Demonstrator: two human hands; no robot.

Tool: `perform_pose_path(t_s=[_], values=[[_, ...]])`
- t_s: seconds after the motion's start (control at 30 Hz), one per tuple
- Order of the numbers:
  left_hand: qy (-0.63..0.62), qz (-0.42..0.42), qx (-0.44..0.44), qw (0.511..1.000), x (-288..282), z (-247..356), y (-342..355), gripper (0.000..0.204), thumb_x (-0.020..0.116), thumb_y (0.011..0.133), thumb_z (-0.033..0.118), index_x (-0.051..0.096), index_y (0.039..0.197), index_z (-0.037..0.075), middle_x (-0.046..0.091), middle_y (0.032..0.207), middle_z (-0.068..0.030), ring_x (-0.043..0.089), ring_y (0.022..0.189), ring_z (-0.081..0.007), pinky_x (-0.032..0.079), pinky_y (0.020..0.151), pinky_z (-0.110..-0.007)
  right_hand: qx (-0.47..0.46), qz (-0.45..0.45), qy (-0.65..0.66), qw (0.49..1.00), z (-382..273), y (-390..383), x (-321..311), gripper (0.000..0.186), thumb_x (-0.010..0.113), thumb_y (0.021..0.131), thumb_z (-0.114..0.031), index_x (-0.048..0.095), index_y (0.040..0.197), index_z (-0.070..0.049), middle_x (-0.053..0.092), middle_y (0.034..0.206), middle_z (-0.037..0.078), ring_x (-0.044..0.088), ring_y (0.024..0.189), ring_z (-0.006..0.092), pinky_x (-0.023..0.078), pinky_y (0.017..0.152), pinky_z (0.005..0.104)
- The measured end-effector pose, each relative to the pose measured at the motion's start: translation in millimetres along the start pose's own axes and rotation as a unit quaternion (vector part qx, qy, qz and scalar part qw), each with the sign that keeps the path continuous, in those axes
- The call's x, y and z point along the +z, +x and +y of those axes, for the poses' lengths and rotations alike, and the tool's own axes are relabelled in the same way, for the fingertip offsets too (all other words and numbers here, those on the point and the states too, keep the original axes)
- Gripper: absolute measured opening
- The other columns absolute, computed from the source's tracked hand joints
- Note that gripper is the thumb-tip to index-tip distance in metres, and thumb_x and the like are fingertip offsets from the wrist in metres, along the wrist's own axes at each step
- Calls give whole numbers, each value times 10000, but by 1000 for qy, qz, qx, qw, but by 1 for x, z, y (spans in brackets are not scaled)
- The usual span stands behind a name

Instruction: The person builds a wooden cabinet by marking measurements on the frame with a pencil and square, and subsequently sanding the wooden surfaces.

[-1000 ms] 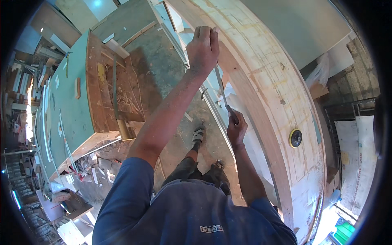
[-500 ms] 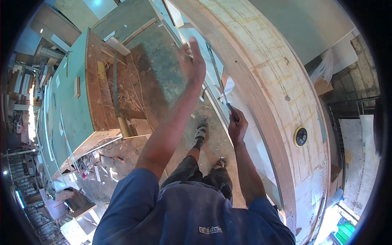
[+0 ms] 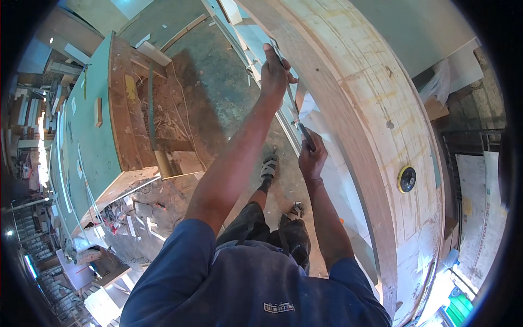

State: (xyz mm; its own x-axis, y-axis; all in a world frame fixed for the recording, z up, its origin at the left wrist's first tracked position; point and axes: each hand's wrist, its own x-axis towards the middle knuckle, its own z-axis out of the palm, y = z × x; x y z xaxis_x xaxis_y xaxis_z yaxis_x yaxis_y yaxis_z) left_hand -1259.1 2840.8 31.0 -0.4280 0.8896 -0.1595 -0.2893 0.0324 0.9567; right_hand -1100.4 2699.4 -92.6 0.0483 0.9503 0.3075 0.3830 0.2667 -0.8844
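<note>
My right hand (image 3: 312, 159) is wrapped round the dark handle of a long, thin metal tool (image 3: 296, 111) that looks like a file. My left hand (image 3: 275, 76) holds the far end of its blade, with the thumb pointing up along it. The tool lies slantwise against the inner side of a long, curved wooden panel (image 3: 357, 163) on my right. Its working face is hidden, so I cannot tell which edge it touches.
A round black and yellow sanding pad (image 3: 406, 179) rests on the panel's top. At left stands a green-faced wooden cabinet frame (image 3: 90, 136) with shavings inside. Wood offcuts and debris (image 3: 144, 218) lie on the floor. My sandalled feet (image 3: 268, 166) stand between cabinet and panel.
My left hand was raised apart from the tool, fingers up; now it has moved right and taken hold of the far end. The right hand keeps its grip, shifted slightly left and nearer.
</note>
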Motion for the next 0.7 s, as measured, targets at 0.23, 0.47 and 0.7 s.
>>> perform_pose_path(t_s=[0.23, 0.47, 0.7], values=[[23, 12, 4, 1000, 0, 6, 28, 757, 274, 988, 758, 474, 651, 111, 384, 525, 0, 445, 409, -156, 505, 473, -341, -41, 33, -17, 998, 6, 16, 8, 229, 683, 852, 25, 701, 1077, -13, 691, 975, 179, 691, 888, 338, 535, 774, 365], [22, 28, -41, 999, -21, 6, 2, 834, 320, 997, 739, 672, 866, -5, 587, 620, -64, 624, 596, -186, 552, 666, -324, -3, -20, -18, 1000, -7, 0, -23, 226, 681, 890, -23, 706, 1115, -13, 713, 988, 180, 714, 861, 318, 546, 755, 371], [37, -17, -31, 999, -71, 17, -80, 705, 487, 973, 680, 688, 979, 4, 646, 731, -64, 660, 677, -160, 541, 694, -324, 177, -243, 51, 952, -78, -26, -86, 297, 750, 874, -98, 700, 1154, -14, 722, 889, 132, 680, 779, 210, 531, 728, 348]])
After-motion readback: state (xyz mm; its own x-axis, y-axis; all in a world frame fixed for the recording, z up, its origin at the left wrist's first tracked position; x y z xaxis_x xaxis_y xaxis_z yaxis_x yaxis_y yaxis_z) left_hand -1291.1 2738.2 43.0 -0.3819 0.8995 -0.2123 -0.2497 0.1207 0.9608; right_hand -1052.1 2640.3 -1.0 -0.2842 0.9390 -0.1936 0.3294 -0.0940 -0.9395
